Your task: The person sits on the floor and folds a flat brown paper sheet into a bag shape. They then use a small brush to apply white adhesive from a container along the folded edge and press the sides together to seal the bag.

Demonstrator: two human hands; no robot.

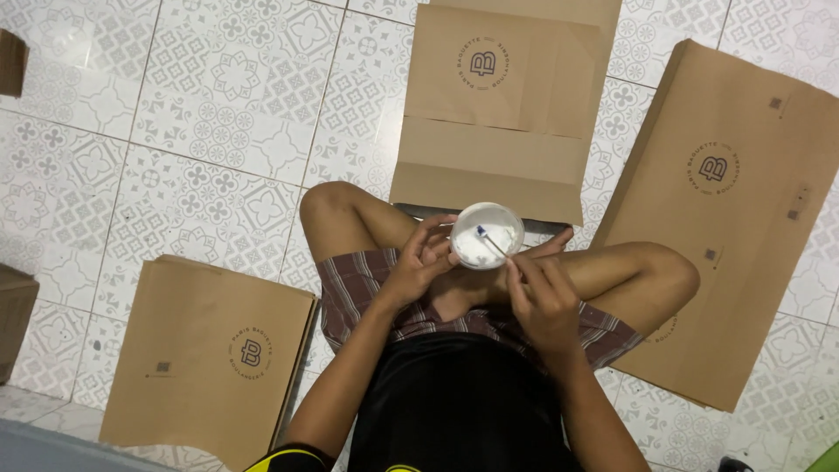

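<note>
I sit cross-legged on a patterned tile floor. My left hand (422,262) holds a small round white bowl (486,234) by its left rim, above my lap. White paste fills the bowl. My right hand (540,297) pinches a thin stick (492,242) whose blue tip dips into the paste. Just beyond the bowl lies a flattened brown paper bag (498,114) with its lower flap folded open.
A stack of flat brown paper bags (210,358) lies on the floor at my left. Another brown bag stack (725,218) lies at my right, partly under my knee. Brown cardboard edges (13,319) show at the far left.
</note>
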